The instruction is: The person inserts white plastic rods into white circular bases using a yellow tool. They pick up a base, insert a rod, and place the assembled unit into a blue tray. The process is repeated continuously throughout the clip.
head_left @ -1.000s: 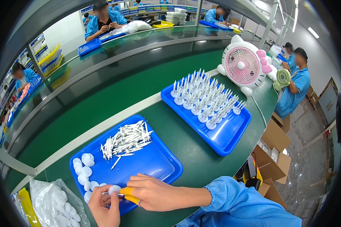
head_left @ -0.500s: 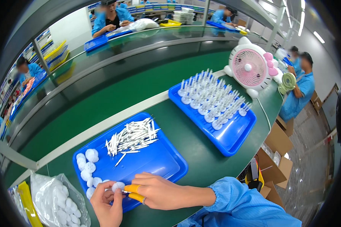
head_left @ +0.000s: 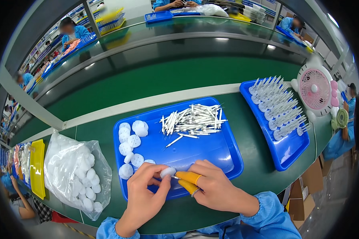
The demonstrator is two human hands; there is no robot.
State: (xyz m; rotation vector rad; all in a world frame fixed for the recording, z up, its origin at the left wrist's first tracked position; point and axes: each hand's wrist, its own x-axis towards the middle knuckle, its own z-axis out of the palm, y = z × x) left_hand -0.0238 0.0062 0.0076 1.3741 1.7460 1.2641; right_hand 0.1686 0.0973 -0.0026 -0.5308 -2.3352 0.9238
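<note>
Over the near edge of a blue tray (head_left: 187, 153), my left hand (head_left: 147, 185) pinches a round, translucent white plastic disc (head_left: 168, 172). My right hand (head_left: 217, 187), with yellow covers on its thumb and forefinger, is closed against the disc's right side. Between those covered fingertips shows the end of a thin white stick, the rest hidden. In the tray, a heap of thin white sticks (head_left: 193, 121) with fine wire ends lies at the far right. Several more white discs (head_left: 134, 141) line the tray's left side.
A clear plastic bag (head_left: 73, 171) of white discs lies left, beside a yellow tray (head_left: 37, 169). On the right, a second blue tray (head_left: 291, 153) holds discs with upright sticks. A pink-and-white fan (head_left: 316, 89) stands beyond it. Other people work across the green conveyor (head_left: 167, 75).
The view has turned, so the bench appears shifted and more of the left side shows. Both hands keep their grip at the disc, close together.
</note>
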